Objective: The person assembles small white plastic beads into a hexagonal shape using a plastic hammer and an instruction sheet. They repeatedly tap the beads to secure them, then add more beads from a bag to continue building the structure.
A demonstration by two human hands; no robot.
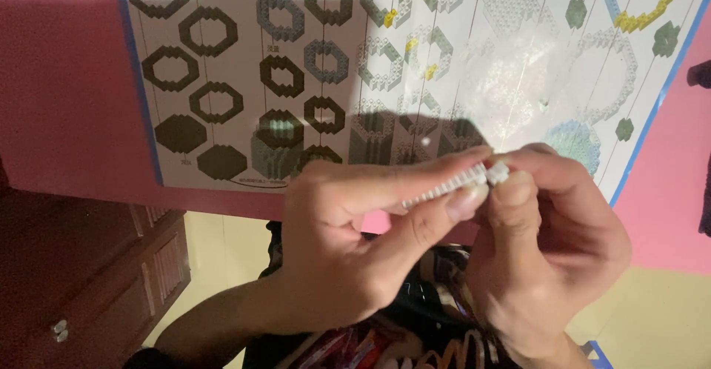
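at the centre of the frame, our left hand (348, 243) and right hand (544, 250) meet over a slim strip of small white bricks (444, 187), which runs on a slant from lower left to upper right between them. our left thumb and forefinger are closed on the strip's length, pinching it from both sides; the right fingertips (511, 191) are closed around a single white brick (498, 172) sitting at the strip's upper right end, touching it. whether that brick is already seated or only resting against the end, we cannot tell, since the fingers cover the joint.

behind the hands, filling the upper half of the frame, lies a printed instruction sheet (237, 80) with rows of octagonal ring diagrams in dark green, grey and white, edged in blue, on a pink table (67, 102). a dark wooden cabinet (96, 265) shows at lower left, and a heap of coloured packets (370, 343) sits below the wrists.

to do this well, we judge the left pinch should stay close to the working end so the thin strip does not bow or snap apart, while the right fingers square the brick over its studs and press straight down along its axis, not at a tilt. the hands work in shadow, so feel may serve better than sight.
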